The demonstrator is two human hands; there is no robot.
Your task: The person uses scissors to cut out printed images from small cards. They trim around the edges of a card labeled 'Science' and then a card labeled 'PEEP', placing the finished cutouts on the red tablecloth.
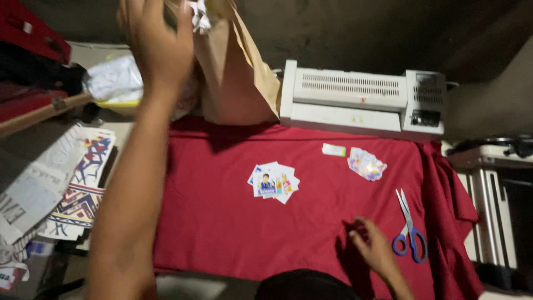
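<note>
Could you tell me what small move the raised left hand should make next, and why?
Probably it should let the crumpled white paper drop into the brown paper bag. The left hand is raised at the bag's open top with the paper at its fingertips, though the blur hides the grip. The right hand rests on the red cloth beside the scissors.

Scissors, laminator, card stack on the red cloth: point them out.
Scissors (410,230): head view, on the pivot above the blue handles.
Laminator (355,91): head view, on its white top cover.
Card stack (273,182): head view, on the top printed card.
</note>
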